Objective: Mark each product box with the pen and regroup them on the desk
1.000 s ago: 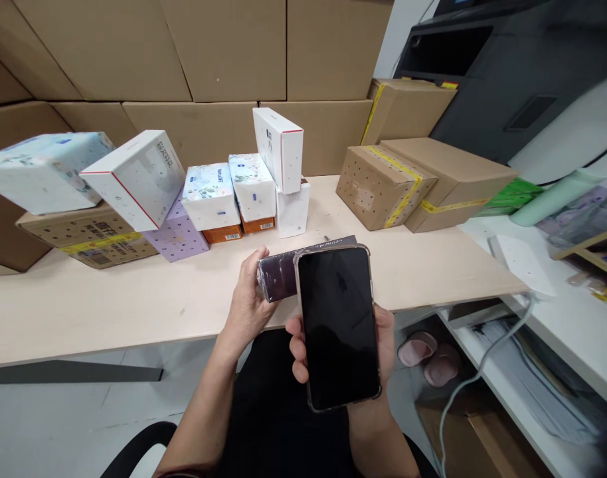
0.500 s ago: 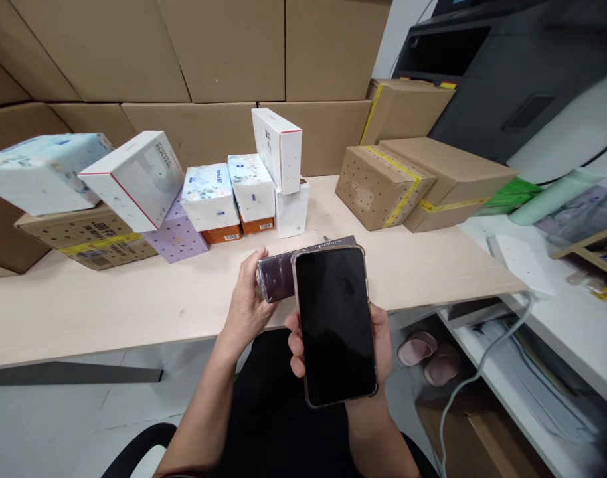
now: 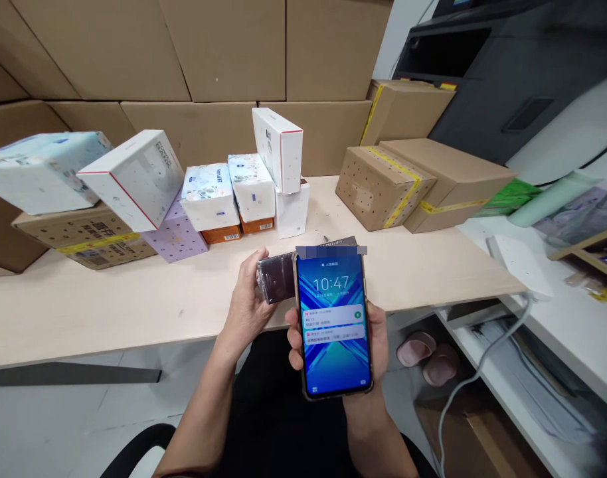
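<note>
A smartphone (image 3: 333, 362) in a clear-edged case rests upright in my right hand (image 3: 378, 342), its fingers wrapped round both sides. The lit screen has a blue lock screen reading 10:47 with two notifications. My left hand (image 3: 246, 299) grips the left end of a dark, film-wrapped box (image 3: 277, 277) at the table's front edge. Most of that box is hidden behind the phone; its far right corner shows above the phone's top.
Tissue packs (image 3: 211, 192), a white power bank box (image 3: 139, 176), a purple box (image 3: 176, 232) and another white box (image 3: 278, 149) line the table's back left. Taped cartons (image 3: 378, 186) stand at the right. A cable (image 3: 475, 378) hangs beside the white shelf.
The phone's screen has gone from black to a lit lock screen. The phone has tilted slightly; my left hand and the dark box have hardly moved.
</note>
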{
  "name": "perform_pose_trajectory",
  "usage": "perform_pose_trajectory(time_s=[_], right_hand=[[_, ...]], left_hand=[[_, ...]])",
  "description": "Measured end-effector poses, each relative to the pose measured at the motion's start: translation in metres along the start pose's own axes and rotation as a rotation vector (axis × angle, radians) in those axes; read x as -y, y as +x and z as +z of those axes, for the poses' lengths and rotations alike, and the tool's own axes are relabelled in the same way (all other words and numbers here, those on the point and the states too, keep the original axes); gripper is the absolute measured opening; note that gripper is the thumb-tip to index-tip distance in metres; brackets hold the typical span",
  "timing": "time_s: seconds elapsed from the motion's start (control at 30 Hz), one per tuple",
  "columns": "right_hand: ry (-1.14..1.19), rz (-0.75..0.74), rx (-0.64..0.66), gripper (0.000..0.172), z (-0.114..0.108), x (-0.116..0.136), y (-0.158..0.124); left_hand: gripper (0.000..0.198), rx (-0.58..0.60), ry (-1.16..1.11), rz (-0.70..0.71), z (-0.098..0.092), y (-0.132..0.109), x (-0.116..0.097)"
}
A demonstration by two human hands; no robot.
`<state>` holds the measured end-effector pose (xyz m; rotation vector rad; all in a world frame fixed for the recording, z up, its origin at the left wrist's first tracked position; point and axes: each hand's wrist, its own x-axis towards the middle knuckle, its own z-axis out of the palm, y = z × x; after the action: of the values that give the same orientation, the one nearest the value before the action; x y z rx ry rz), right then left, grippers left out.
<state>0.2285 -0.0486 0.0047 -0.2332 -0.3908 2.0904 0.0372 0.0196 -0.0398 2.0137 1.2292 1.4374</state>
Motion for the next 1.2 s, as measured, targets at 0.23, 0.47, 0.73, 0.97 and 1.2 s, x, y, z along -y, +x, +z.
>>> perform_pose_trajectory(time_s=[0.23,0.47,0.73,0.97,1.2], right_hand=[[0.055,0.019,0.059,0.072,-0.002,-0.001,0.004],[-0.047,0.01,0.077,0.071,0.003,0.0,0.005],[-0.057,-0.009,0.038,0.071,0.004,0.001,0.003],[-0.106,-0.025,0.064,0.071,0.006,0.006,0.001],[-0.281,-0.452,-0.316,0.058,0.001,0.041,-0.034]], left_hand=[[0.078,0.002,-0.023,0.013,0.0,-0.001,0.003],[0.079,-0.001,-0.022,0.009,0.0,-0.001,0.003],[0.08,0.003,-0.017,0.015,-0.001,0.0,0.002],[0.079,0.0,0.008,0.009,-0.001,0.0,0.001],[0.083,-0.033,0.059,0.055,0.001,0.002,0.005]])
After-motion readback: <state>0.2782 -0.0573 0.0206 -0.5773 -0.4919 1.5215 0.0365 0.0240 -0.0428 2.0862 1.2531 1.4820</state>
